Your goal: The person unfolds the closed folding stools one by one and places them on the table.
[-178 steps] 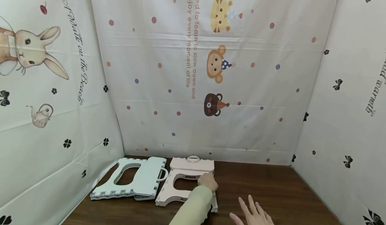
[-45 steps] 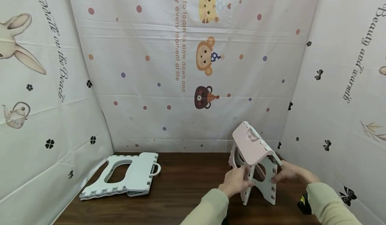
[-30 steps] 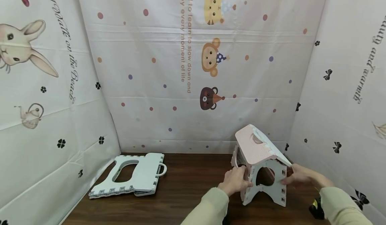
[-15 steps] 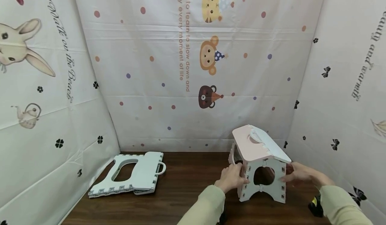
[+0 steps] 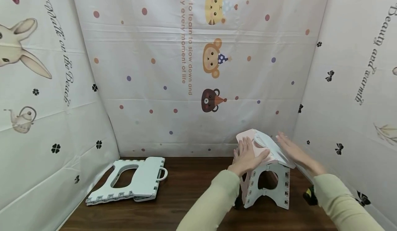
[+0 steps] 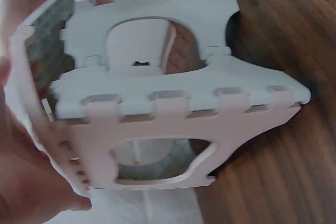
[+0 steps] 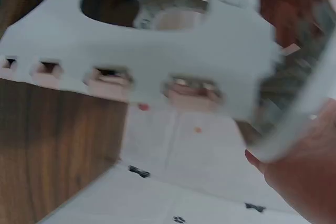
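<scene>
A dark wooden tabletop sits inside cartoon-printed sheets. On its right stands the pink folding stool, unfolded, white-legged with arched cutouts. The left hand and right hand lie flat-fingered on its ridged seat, gripping nothing.
</scene>
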`<state>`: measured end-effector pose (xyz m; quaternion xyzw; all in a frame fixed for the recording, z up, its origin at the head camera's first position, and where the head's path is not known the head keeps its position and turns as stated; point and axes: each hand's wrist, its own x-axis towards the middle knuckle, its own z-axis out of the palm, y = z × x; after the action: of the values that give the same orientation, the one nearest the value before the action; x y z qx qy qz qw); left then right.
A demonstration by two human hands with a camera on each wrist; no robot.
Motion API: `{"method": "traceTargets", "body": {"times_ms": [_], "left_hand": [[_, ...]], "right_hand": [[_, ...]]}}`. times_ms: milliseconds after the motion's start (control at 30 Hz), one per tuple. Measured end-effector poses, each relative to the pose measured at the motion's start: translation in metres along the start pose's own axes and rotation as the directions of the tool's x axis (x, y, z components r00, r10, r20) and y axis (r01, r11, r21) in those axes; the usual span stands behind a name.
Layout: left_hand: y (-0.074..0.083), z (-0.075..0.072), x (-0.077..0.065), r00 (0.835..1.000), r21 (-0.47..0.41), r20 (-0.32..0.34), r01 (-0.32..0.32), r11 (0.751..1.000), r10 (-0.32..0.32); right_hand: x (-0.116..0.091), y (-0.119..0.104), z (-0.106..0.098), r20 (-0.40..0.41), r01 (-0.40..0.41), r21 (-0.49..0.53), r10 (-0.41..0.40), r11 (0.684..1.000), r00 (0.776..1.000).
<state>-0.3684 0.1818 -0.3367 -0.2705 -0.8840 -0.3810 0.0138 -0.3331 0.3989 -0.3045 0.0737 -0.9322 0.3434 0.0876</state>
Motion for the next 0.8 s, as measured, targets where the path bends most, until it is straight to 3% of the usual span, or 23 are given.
{"method": "traceTargets", "body": {"times_ms": [167, 467, 667, 800], "left_hand": [[0.007, 0.014, 0.002, 0.998, 0.111, 0.033, 0.045, 0.993, -0.049], [0.010, 0.009, 0.002, 0.999, 0.189, 0.013, 0.048, 0.981, -0.051], [0.011, 0.008, 0.002, 0.998, 0.348, -0.003, 0.064, 0.935, -0.068], [0.009, 0.008, 0.003, 0.999, 0.344, -0.014, 0.053, 0.937, -0.051]], "right_hand": [[0.007, -0.002, 0.023, 0.079, -0.004, -0.035, 0.007, 0.999, 0.997], [0.009, 0.001, 0.026, 0.058, 0.010, -0.123, -0.003, 0.992, 0.998], [0.010, -0.003, 0.030, 0.057, 0.091, -0.328, -0.077, 0.940, 0.995], [0.010, -0.006, 0.031, 0.044, 0.082, -0.361, -0.071, 0.929, 0.997]]}}
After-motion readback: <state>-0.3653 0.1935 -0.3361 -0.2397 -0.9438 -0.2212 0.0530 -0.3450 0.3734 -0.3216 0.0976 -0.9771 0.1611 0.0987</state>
